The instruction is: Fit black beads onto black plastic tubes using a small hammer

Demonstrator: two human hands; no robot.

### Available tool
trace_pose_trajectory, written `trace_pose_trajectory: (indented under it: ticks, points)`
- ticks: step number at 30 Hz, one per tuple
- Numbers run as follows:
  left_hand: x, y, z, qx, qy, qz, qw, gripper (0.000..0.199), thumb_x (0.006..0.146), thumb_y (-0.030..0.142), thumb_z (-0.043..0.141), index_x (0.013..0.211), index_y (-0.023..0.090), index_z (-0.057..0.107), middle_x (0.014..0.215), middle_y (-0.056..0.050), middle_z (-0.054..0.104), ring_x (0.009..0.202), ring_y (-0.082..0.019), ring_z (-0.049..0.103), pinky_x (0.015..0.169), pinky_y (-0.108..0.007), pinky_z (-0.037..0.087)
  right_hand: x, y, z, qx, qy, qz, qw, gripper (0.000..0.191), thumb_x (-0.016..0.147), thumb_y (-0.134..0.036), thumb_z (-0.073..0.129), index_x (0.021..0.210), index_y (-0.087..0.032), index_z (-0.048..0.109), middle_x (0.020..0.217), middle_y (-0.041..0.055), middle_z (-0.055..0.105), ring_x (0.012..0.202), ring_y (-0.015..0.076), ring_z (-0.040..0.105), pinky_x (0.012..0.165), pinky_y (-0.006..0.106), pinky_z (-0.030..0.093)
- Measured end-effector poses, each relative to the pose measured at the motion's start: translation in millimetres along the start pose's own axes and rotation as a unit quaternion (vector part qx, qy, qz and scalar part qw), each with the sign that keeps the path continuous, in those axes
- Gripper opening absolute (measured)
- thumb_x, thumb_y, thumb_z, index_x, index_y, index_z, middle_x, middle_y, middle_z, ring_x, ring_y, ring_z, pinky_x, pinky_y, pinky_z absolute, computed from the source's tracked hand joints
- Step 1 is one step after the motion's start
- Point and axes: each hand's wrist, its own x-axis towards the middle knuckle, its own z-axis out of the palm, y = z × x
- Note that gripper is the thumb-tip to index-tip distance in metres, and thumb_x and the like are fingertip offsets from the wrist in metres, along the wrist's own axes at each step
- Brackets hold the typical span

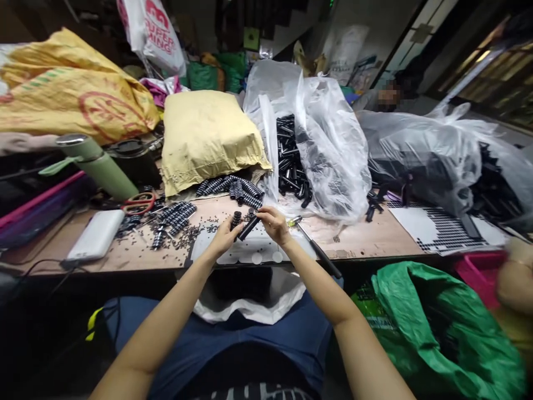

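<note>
My left hand (225,235) is closed around a short stack of small black ringed parts (235,219), which stands up between thumb and fingers. My right hand (272,223) pinches the upper end of a black tube (249,228). The tube slants down toward my left fingers; I cannot tell whether they touch it. A small round dark piece (251,212) shows by my right fingertips, partly hidden. Both hands are over a pale tray (233,253) at the bench's front edge. More ringed stacks (237,188) lie just beyond, below a yellow sack (210,133).
Right of the hands lies a black-handled tool (320,253). Clear plastic bags (333,155) of black tubes stand behind. Leftward are loose tiny parts (185,236), red-handled scissors (139,204), a white power bank (96,234) and a green bottle (97,166). Another person's arm (516,275) is at far right.
</note>
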Motion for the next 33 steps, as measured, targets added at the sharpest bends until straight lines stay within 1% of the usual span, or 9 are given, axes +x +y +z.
trace_pose_trajectory:
  ticks: [4, 6, 10, 12, 14, 16, 21, 26, 33]
  points:
    - [4, -14, -1.3, -0.083, 0.011, -0.039, 0.996, 0.046, 0.065, 0.044, 0.073, 0.096, 0.011, 0.063, 0.087, -0.006, 0.067, 0.075, -0.016, 0.06, 0.073, -0.029, 0.048, 2, -4, 33, 0.071, -0.017, 0.075, 0.995, 0.022, 0.088, -0.029, 0.049, 0.098, -0.026, 0.068, 0.113, 0.0078, 0.065, 0.109, 0.0209, 0.059, 0.098, 0.041, 0.048]
    - [3, -19, -1.4, -0.065, 0.075, -0.022, 0.995, 0.041, 0.066, 0.043, 0.072, 0.091, 0.012, 0.063, 0.081, -0.004, 0.066, 0.071, -0.016, 0.059, 0.07, -0.028, 0.048, -1, -15, 40, 0.129, 0.027, 0.201, 0.971, 0.026, 0.087, -0.038, 0.052, 0.107, -0.026, 0.064, 0.116, 0.0077, 0.062, 0.106, 0.0213, 0.061, 0.093, 0.041, 0.05]
    - [-9, -22, 1.2, 0.049, 0.16, 0.085, 0.982, 0.025, 0.079, 0.039, 0.063, 0.086, 0.015, 0.062, 0.08, -0.004, 0.064, 0.075, -0.016, 0.059, 0.071, -0.027, 0.047, -6, -44, 41, 0.346, -0.012, 0.536, 0.77, 0.054, 0.083, -0.069, 0.042, 0.106, -0.023, 0.054, 0.09, 0.007, 0.066, 0.074, 0.0211, 0.066, 0.063, 0.037, 0.056]
    - [-16, -23, 4.5, 0.094, 0.152, 0.145, 0.973, 0.019, 0.084, 0.035, 0.058, 0.087, 0.016, 0.062, 0.083, -0.005, 0.064, 0.078, -0.017, 0.059, 0.075, -0.028, 0.047, -5, -55, 41, 0.458, -0.09, 0.591, 0.658, 0.065, 0.078, -0.08, 0.035, 0.095, -0.02, 0.055, 0.077, 0.006, 0.064, 0.068, 0.0206, 0.065, 0.06, 0.036, 0.055]
    - [-22, -23, 7.3, 0.123, 0.129, 0.189, 0.966, 0.015, 0.085, 0.032, 0.057, 0.089, 0.017, 0.061, 0.087, -0.006, 0.064, 0.083, -0.018, 0.06, 0.079, -0.029, 0.047, -1, -62, 40, 0.516, -0.126, 0.589, 0.609, 0.067, 0.074, -0.082, 0.036, 0.084, -0.018, 0.055, 0.072, 0.0056, 0.061, 0.067, 0.0197, 0.064, 0.063, 0.035, 0.055]
    - [-24, -22, 7.3, 0.126, 0.13, 0.198, 0.963, 0.019, 0.085, 0.032, 0.058, 0.097, 0.018, 0.061, 0.093, -0.007, 0.064, 0.089, -0.019, 0.06, 0.083, -0.031, 0.047, 2, -62, 37, 0.495, -0.107, 0.575, 0.642, 0.063, 0.071, -0.079, 0.045, 0.083, -0.018, 0.056, 0.076, 0.0057, 0.061, 0.073, 0.0198, 0.064, 0.071, 0.036, 0.055]
    - [-23, -12, -5.4, -0.046, 0.162, 0.077, 0.983, 0.05, 0.084, 0.044, 0.062, 0.125, 0.019, 0.048, 0.083, -0.001, 0.057, 0.062, -0.011, 0.054, 0.06, -0.024, 0.046, -14, -46, 11, 0.053, -0.085, 0.407, 0.908, 0.087, 0.049, -0.049, 0.08, 0.125, -0.019, 0.049, 0.13, 0.0129, 0.05, 0.124, 0.0317, 0.045, 0.105, 0.047, 0.038]
    - [-23, 2, -9.5, -0.276, 0.091, -0.034, 0.956, 0.047, 0.083, 0.055, 0.058, 0.105, 0.014, 0.056, 0.07, 0.002, 0.053, 0.043, -0.006, 0.046, 0.039, -0.019, 0.036, -42, -37, -3, -0.205, -0.222, 0.3, 0.905, 0.087, 0.061, -0.048, 0.076, 0.136, -0.019, 0.045, 0.139, 0.018, 0.039, 0.133, 0.0392, 0.033, 0.108, 0.055, 0.03]
    - [-27, 18, 2.7, -0.306, 0.075, -0.077, 0.946, 0.053, 0.077, 0.053, 0.065, 0.111, 0.013, 0.059, 0.056, 0.007, 0.05, 0.031, -0.003, 0.037, 0.029, -0.015, 0.024, -34, -61, -4, -0.059, -0.181, 0.176, 0.966, 0.113, 0.061, -0.035, 0.078, 0.15, -0.017, 0.012, 0.149, 0.019, 0.028, 0.141, 0.0327, 0.025, 0.112, 0.05, 0.032]
